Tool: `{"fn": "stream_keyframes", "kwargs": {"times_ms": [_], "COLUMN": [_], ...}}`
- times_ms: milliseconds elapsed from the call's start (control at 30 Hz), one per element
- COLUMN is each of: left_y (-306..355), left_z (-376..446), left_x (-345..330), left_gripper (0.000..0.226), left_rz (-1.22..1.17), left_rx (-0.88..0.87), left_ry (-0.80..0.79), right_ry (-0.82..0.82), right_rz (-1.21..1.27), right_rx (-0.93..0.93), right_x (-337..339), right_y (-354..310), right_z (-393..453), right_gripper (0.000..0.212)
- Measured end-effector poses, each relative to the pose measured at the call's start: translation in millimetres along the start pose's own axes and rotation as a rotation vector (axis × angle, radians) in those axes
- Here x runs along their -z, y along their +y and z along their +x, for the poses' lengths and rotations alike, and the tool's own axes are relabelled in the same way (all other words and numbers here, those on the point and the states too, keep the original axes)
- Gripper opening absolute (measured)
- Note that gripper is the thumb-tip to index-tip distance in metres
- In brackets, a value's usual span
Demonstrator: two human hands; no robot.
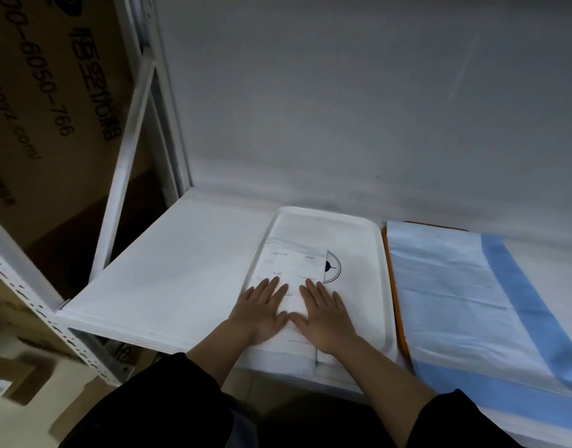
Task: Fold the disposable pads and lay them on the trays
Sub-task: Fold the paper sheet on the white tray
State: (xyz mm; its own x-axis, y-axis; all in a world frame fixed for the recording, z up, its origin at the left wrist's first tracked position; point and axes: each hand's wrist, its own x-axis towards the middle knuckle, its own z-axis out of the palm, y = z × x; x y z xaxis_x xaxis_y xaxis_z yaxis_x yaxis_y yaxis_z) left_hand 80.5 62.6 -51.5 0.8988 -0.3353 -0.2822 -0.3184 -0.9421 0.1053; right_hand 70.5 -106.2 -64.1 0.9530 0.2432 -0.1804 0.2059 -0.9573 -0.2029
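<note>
Both flat hands, left hand point(262, 307) and right hand point(323, 313), press the folded white disposable pad point(291, 270) onto the white plastic tray point(359, 240); neither grip holds anything. Lifting off may let the fold spring open.

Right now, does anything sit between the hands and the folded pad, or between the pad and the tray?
Nothing visible. The left hand and right hand press flat on the folded pad, already lying on the white tray.

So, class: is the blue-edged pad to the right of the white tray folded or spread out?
Spread out. The blue-edged pad lies flat and open beside the white tray, its blue border showing along two sides.
</note>
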Motion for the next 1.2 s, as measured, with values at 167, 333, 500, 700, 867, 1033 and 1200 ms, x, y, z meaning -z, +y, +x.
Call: {"fn": "stream_keyframes", "kwargs": {"times_ms": [167,333,500,700,867,1033,1200], "left_y": [15,56,72,68,65,59,58], "left_z": [2,6,1,-34,-67,-85,-83], "left_x": [6,10,5,9,6,-5,-14], "left_gripper": [0.062,0.062,0.059,0.051,0.070,0.106,0.104], "left_rz": [-0.129,-0.180,-0.127,-0.153,-0.099,0.072,0.070], "left_rx": [0.018,-0.070,-0.098,-0.197,-0.229,-0.292,-0.332], "left_ry": [-0.062,-0.100,0.019,0.007,-0.014,-0.047,0.109], "right_ry": [0.113,0.087,-0.028,-0.144,-0.150,-0.083,0.102], "right_rz": [0.020,0.104,0.121,0.086,-0.140,-0.225,-0.116], "right_rx": [0.020,-0.022,0.069,0.157,0.221,0.223,0.240], "right_x": [9,21,35,38,28,24,35], "right_y": [6,27,37,30,29,27,24], "right_z": [-14,-36,-66,-97,-113,-126,-131], "right_gripper": [0.049,0.046,0.048,0.076,0.104,0.089,0.043]}}
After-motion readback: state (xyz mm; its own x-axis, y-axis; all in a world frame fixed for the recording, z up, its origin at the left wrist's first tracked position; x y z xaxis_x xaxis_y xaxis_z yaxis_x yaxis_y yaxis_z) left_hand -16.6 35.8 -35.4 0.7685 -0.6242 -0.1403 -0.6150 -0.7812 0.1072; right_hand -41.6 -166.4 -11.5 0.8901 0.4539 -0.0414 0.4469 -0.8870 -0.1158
